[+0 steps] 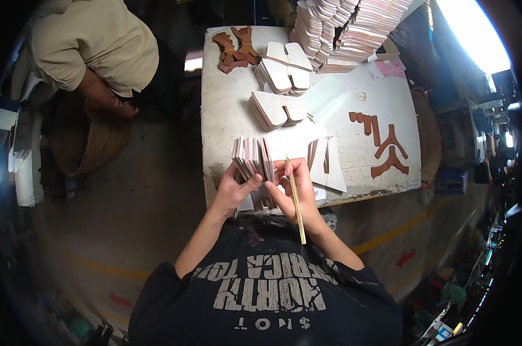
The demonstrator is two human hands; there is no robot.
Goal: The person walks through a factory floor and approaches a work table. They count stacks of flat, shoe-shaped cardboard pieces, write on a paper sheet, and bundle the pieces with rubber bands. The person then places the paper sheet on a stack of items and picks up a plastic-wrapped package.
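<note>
Over the near edge of the table, my left hand is closed round a stack of thin cut sheets, white and pinkish along their edges. The stack stands on edge, fanned slightly apart. My right hand grips a slim striped pencil that points down toward my shirt. Its thumb and fingers also touch the right side of the stack. Just right of this hand lie some white cut pieces. Beyond the hands sits a bundle of white notched pieces.
A second white bundle carries a band. Brown cut pieces lie at the table's far left and right, near a loose rubber band. Tall piles fill the back. Left of the table is another person beside a sack.
</note>
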